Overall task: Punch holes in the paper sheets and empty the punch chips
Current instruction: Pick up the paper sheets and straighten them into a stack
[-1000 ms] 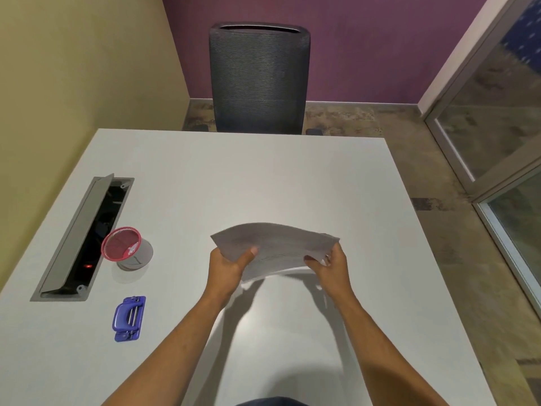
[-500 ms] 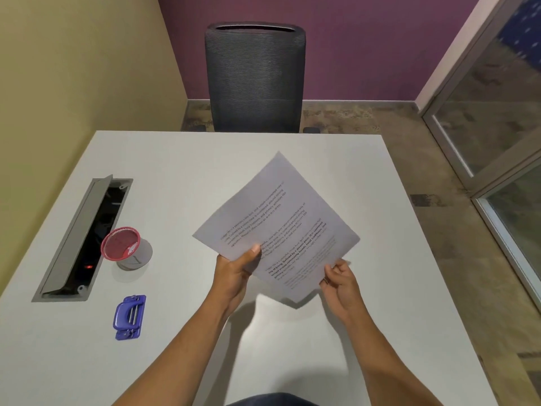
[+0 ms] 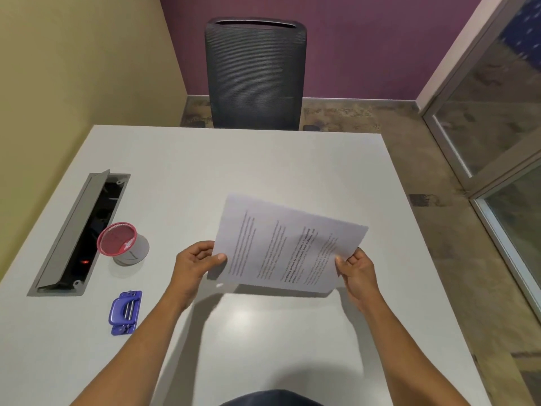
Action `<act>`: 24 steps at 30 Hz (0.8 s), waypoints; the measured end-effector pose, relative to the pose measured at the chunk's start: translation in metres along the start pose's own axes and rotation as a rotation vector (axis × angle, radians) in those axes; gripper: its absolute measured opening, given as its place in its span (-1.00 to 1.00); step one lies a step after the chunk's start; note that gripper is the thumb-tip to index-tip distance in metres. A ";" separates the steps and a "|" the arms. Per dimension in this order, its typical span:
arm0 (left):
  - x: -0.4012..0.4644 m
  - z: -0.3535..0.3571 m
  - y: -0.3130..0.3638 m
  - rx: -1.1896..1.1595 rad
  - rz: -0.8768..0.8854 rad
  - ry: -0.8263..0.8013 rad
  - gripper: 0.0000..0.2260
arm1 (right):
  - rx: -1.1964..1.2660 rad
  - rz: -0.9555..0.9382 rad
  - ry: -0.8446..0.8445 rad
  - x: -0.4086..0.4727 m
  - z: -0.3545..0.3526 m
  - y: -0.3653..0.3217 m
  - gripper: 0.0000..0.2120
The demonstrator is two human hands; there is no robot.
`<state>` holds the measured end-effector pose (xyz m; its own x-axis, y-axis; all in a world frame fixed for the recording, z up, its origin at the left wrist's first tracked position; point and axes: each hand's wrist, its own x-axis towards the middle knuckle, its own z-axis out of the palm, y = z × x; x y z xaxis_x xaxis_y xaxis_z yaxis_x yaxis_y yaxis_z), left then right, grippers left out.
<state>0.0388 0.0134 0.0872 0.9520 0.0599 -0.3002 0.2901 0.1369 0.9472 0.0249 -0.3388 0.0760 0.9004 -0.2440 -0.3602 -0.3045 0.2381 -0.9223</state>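
The white printed paper sheets point(image 3: 288, 247) are held in the air over the middle of the white rectangular table point(image 3: 263, 159), above its surface, with bare tabletop open on every side of them and a wide clear stretch running beyond the sheets to the table's far edge. The left hand point(image 3: 196, 263) closes its grip on the sheets' left edge, thumb on top and fingers curled behind. The right hand point(image 3: 355, 269) pinches the near right corner in the same way. The sheets' long axis runs left to right across the table, the right end tipped slightly back, and the lines of print run from near to far. Left of the sheets, near the table's front left, lies the small blue plastic hole punch point(image 3: 125, 312). Just beyond the punch stands a grey cup with a pink rim point(image 3: 121, 241), tilted. Beside the cup, towards the table's left edge, the grey cable hatch point(image 3: 77, 232) stands open.
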 end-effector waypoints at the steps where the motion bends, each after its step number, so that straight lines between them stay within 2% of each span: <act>1: 0.001 -0.003 0.002 0.062 0.000 -0.048 -0.68 | -0.045 -0.012 -0.007 0.002 0.001 -0.001 -0.74; 5: 0.009 0.001 0.009 0.189 0.025 -0.122 -0.67 | -0.169 -0.061 -0.046 0.008 0.012 -0.004 -0.78; 11: 0.018 0.010 0.013 0.181 0.119 0.088 -0.72 | -0.169 -0.141 -0.028 0.018 0.024 -0.017 -0.72; 14: 0.018 0.013 0.010 0.200 0.137 0.144 -0.72 | -0.176 -0.168 -0.031 0.019 0.024 -0.020 -0.70; 20: 0.008 0.017 -0.016 0.215 0.156 0.150 -0.64 | -0.315 -0.125 -0.074 0.015 0.023 0.004 -0.71; 24: 0.009 0.020 -0.022 0.292 0.155 0.163 -0.66 | -0.404 -0.129 -0.068 0.017 0.026 0.012 -0.81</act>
<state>0.0430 -0.0083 0.0658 0.9657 0.2176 -0.1420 0.1812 -0.1724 0.9682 0.0448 -0.3161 0.0625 0.9534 -0.1816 -0.2410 -0.2733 -0.1812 -0.9447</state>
